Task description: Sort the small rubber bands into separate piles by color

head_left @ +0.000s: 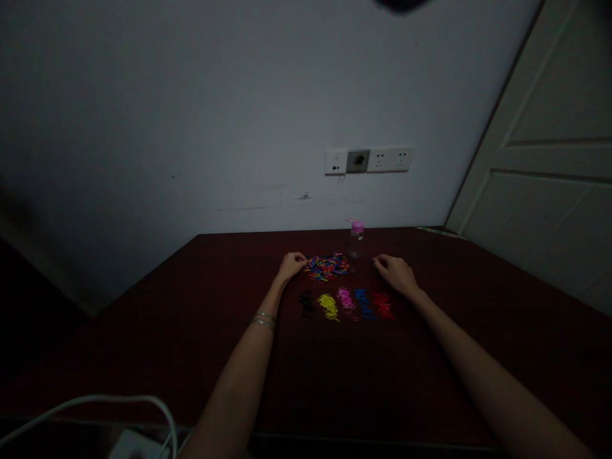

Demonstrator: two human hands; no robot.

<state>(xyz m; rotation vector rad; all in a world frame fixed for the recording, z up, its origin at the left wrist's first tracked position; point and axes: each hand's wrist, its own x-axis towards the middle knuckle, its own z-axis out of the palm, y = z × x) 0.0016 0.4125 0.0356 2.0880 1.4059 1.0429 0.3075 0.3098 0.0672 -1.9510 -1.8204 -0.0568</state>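
Observation:
A mixed pile of small colourful bands (327, 266) lies on the dark red table (191, 306). At the pile's left edge is my left hand (292, 265), fingers pinched together; what they hold, if anything, is too small to name. My right hand (396, 273) rests to the right of the pile, thumb and fingers curled together, their contents not clear. Nearer to me lie separate groups in a row: black (307, 304), yellow (328, 306), pink (346, 301), blue (364, 304) and red (383, 305).
A clear bottle with a pink cap (357, 228) stands behind the pile, near the wall. Sockets (368, 160) are on the wall above. A white cable (115, 399) loops at the lower left, and a pale door (549, 153) stands at the right.

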